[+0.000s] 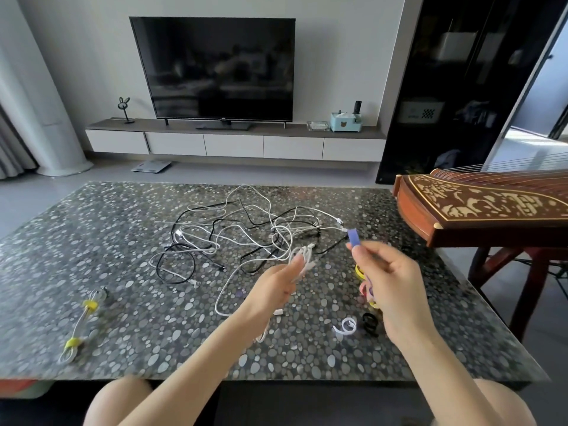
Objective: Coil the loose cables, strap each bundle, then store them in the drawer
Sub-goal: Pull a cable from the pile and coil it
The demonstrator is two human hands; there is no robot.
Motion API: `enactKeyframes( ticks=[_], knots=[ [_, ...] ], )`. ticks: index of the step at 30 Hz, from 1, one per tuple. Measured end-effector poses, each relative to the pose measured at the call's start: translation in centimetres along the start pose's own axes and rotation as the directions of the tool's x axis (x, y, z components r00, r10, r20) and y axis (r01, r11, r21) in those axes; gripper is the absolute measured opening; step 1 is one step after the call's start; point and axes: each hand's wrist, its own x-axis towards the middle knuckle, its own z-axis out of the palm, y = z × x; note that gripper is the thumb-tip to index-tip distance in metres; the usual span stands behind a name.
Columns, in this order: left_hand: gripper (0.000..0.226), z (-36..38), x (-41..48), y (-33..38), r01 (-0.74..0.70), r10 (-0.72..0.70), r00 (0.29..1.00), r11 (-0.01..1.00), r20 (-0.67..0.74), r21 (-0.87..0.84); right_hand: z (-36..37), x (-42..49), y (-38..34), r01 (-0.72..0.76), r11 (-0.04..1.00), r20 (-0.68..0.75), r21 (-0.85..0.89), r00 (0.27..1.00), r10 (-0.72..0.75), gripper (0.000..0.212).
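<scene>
**Inspector:** Item in hand?

**Assistant:** A white cable (302, 261), part gathered into a small coil, held up above the worktop (107, 241). The left hand (276, 284) has its grip closed round that coil. A long tail hangs down and loops on the surface. The right hand (387, 272) pinches a blue strap (353, 238) just beside the coil, apart from it.

**Inspector:** Progress?

**Assistant:** Early, by my reckoning. One bundle (80, 324) lies finished at the left of the worktop, bound by two yellow straps (89, 305). The coil in hand is not yet strapped. Behind it the tangle (239, 232) of white and black cables lies loose; I cannot count them.

**Inspector:** Supplies?

**Assistant:** Spare straps (349, 325) lie curled beside the right wrist: white, black, and yellow and pink ones partly hidden by the hand.

**Inspector:** Containers?

**Assistant:** Nothing is stored. The only drawers (233, 146) in view are the white fronts of the cabinet (276, 130) under the television (215, 69), well apart from the worktop. All are closed, contents unseen. Whether one of them is the drawer meant, I cannot tell
</scene>
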Motion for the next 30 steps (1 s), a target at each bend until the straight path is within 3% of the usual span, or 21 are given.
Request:
enactKeyframes(
  ticks=[2, 6, 12, 16, 21, 23, 25, 27, 30],
  knots=[
    [0.066, 0.7, -0.1, 0.3, -0.006, 0.007, 1.000, 0.996, -0.018, 0.085, 1.2, 0.2, -0.1, 0.018, 1.000, 0.059, 0.014, 0.998, -0.019, 0.014],
    [0.095, 1.6, -0.3, -0.2, -0.084, 0.145, 0.980, 0.923, -0.136, 0.376, 3.6, 0.1, 1.3, 0.018, 0.990, 0.141, -0.139, 0.990, 0.002, 0.017],
    [0.064, 1.4, -0.3, -1.1, -0.110, 0.250, 0.937, 0.874, -0.244, 0.473, 3.9, -0.9, 3.3, 0.052, 0.976, 0.183, -0.210, 0.983, -0.013, 0.032],
    [0.043, 1.7, -0.1, -1.7, -0.155, 0.294, 0.906, 0.900, -0.305, 0.408, 4.0, -1.6, 3.7, 0.050, 0.960, 0.178, -0.275, 0.984, 0.000, 0.040],
    [0.029, 2.0, 0.7, -2.0, -0.108, 0.231, 0.882, 0.948, -0.410, 0.301, 4.2, -4.0, 3.8, 0.258, 0.811, 0.107, -0.526, 0.965, -0.238, 0.063],
    [0.028, 1.8, 1.1, -1.9, -0.095, 0.210, 0.875, 0.958, -0.436, 0.271, 4.0, -5.0, 3.9, 0.297, 0.757, 0.076, -0.582, 0.947, -0.313, 0.056],
    [0.027, 1.7, 1.4, -1.7, -0.082, 0.195, 0.869, 0.963, -0.454, 0.256, 3.8, -5.7, 4.1, 0.272, 0.784, 0.012, -0.558, 0.947, -0.320, 0.031],
    [0.028, 1.6, 1.5, -1.6, -0.079, 0.185, 0.865, 0.968, -0.466, 0.238, 3.7, -6.0, 4.4, 0.188, 0.876, -0.013, -0.444, 0.976, -0.217, 0.009],
    [0.030, 1.6, 1.3, -1.4, -0.107, 0.193, 0.869, 0.972, -0.455, 0.208, 3.6, -6.3, 4.8, 0.049, 0.965, 0.051, -0.257, 0.998, -0.037, 0.012]
  ],
)
